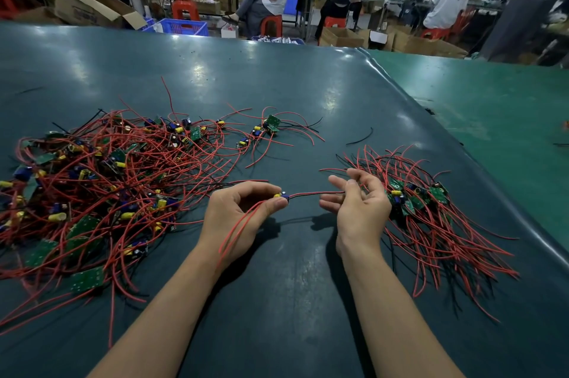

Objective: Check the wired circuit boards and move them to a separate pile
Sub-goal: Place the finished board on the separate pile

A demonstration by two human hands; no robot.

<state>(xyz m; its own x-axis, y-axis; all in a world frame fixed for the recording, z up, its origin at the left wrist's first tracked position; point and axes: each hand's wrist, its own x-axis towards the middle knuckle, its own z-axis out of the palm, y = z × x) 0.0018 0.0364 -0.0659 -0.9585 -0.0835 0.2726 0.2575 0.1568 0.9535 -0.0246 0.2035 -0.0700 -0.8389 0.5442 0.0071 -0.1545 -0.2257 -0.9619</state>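
- Circuit board [284, 195] in the head view is small and sits above the dark table [292, 285], pinched between thumb and fingertips of the left hand [237, 214], midway between the big tangled heap [92, 180] on the left and the smaller sorted pile [431, 208] on the right
- Its red-and-black lead [320, 192] runs rightward into the right hand [357, 208], whose fingers are loosely curled round it; more red wires trail down over the left wrist
- To check well, I judge the lead should be drawn taut and slid through the right fingers so each solder joint gets a gentle tug, then the board laid on the right pile with its wires running the same way as the others
- Hard to make out: the board's solder side and joints are hidden behind the left fingers; whether the right fingers truly clamp the lead or just cradle it is unclear; the left heap is cut off at the frame edge, and boards deep in both piles are buried under wire
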